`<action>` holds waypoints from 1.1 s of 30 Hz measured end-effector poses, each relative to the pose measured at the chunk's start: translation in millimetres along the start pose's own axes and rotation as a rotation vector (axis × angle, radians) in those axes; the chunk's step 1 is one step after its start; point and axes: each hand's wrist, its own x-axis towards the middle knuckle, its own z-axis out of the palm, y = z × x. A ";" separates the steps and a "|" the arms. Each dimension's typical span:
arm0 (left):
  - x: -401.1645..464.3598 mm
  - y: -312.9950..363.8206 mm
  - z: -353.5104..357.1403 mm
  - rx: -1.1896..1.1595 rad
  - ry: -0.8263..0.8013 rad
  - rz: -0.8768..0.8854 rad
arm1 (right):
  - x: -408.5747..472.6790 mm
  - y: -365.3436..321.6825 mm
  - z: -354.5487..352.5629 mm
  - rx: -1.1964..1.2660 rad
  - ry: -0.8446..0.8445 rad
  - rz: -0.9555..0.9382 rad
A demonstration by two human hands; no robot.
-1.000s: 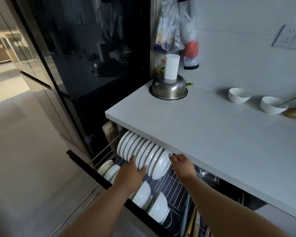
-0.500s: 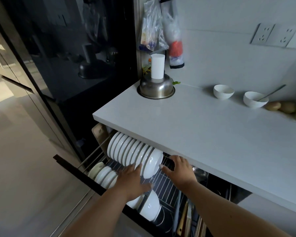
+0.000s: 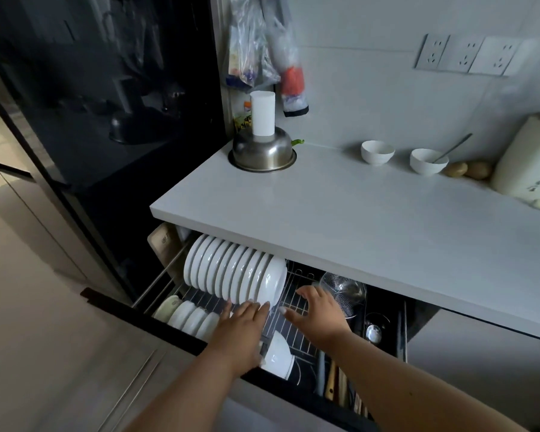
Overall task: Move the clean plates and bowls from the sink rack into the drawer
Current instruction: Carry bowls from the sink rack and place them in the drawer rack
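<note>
The drawer (image 3: 181,333) under the counter is pulled out, with a wire rack (image 3: 296,310) inside. A row of several white plates (image 3: 228,271) stands on edge in the rack's back left. Small white bowls (image 3: 189,316) line the front left, and one more white bowl (image 3: 279,355) lies near the front. My left hand (image 3: 242,330) hovers over the rack with straight fingers, its tips at the bottom rim of the rightmost plate. My right hand (image 3: 317,310) is spread open above the bare wires, just right of the plates, holding nothing.
A wire strainer (image 3: 343,289), a ladle and chopsticks (image 3: 340,385) fill the drawer's right side. On the white counter (image 3: 340,213) stand an upturned steel bowl (image 3: 262,152) with a white cup, two white bowls (image 3: 377,152), potatoes and a cream appliance (image 3: 527,163). A dark glass cabinet stands left.
Both hands have drawn back from the plates toward the drawer's front. The rightmost plate now stands free in the row. The view has shifted right.
</note>
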 end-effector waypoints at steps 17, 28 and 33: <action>13.5 1.5 6.2 0.227 -0.011 0.068 | 16.9 28.0 -11.7 -0.018 0.013 0.046; 61.3 18.3 -16.5 0.331 0.043 -0.035 | 28.9 64.4 -41.3 -0.145 0.141 0.041; 92.0 30.9 -27.6 0.394 0.040 -0.071 | 38.4 83.3 -51.2 -0.161 0.091 0.054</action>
